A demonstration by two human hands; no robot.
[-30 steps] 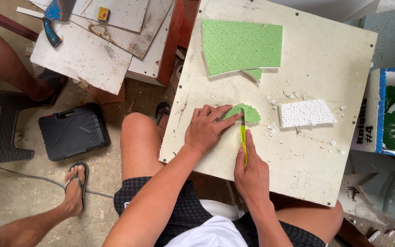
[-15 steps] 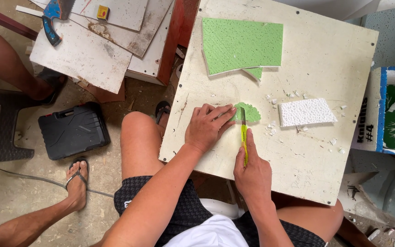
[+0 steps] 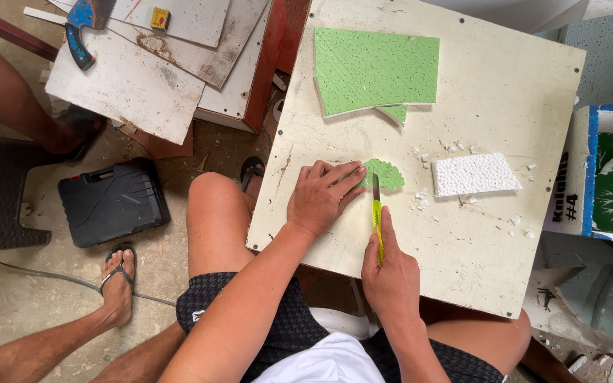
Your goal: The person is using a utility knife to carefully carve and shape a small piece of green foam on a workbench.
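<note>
Pinning the small green foam piece [image 3: 384, 173] flat, the left hand [image 3: 321, 198] risks a cut if the right hand [image 3: 391, 273], fist closed around the yellow knife [image 3: 377, 220], slips.

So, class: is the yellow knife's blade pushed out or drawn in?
Out. On the yellow knife in the right hand, a grey blade shows past the handle, its tip at the small green foam piece under the left hand.

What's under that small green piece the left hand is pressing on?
The small green piece lies on the pale board. The left hand covers its left edge, so nothing beneath that part shows.
</note>
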